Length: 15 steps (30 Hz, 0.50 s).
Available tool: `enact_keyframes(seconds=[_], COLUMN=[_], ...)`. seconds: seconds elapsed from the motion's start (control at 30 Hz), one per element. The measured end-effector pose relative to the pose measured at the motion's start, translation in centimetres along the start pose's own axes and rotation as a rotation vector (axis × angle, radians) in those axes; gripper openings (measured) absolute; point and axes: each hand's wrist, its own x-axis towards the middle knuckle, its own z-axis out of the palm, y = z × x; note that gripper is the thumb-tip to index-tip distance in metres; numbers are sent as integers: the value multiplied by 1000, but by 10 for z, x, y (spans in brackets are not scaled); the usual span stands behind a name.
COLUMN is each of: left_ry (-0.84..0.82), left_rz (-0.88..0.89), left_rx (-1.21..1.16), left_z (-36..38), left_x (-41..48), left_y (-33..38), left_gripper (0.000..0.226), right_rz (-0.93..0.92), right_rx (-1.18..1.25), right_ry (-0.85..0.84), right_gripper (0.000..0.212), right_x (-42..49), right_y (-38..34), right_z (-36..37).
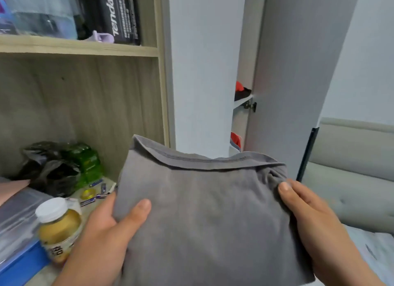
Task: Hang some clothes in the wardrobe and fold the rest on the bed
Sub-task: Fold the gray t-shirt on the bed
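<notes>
While we stand by the wardrobe point(285, 72), we hold a folded grey shirt point(204, 217) up in front of us with both hands. Our left hand point(106, 228) grips its left edge, thumb on top. Our right hand point(309, 213) grips the right edge the same way (the other fingers are hidden under the cloth). The wardrobe door is open a little. A yellow drink bottle point(58, 226) stands on the counter point(42, 275) to our left, near a black bag point(49, 170). The bed point(362, 243) is on our right.
</notes>
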Motion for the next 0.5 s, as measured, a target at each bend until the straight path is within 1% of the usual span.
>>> enact_keyframes(seconds=[0.1, 0.17, 0.23, 0.27, 0.3, 0.33, 0.5], left_ry=[-111, -238, -422, -475, -504, -526, -550], left_rz=[3, 10, 38, 54, 65, 63, 125], left_rx=[-10, -24, 76, 142, 183, 189, 189], left_z=[35, 52, 66, 73, 78, 85, 116], left_x=[9, 16, 23, 26, 31, 35, 61], left_y=[-5, -11, -17, -18, -21, -22, -33], left_gripper=[14, 22, 62, 80, 87, 84, 50], right_rz=[-20, -25, -26, -24, -23, -27, -104], right_rx=[-5, -23, -42, -38, -34, -34, -74], right_ry=[109, 184, 256, 295, 336, 375, 460], right_gripper=[27, 27, 25, 24, 24, 25, 28], right_x=[8, 11, 11, 11, 10, 9, 9], right_y=[3, 6, 10, 11, 12, 13, 15], right_z=[-33, -50, -67, -74, -81, -86, -100])
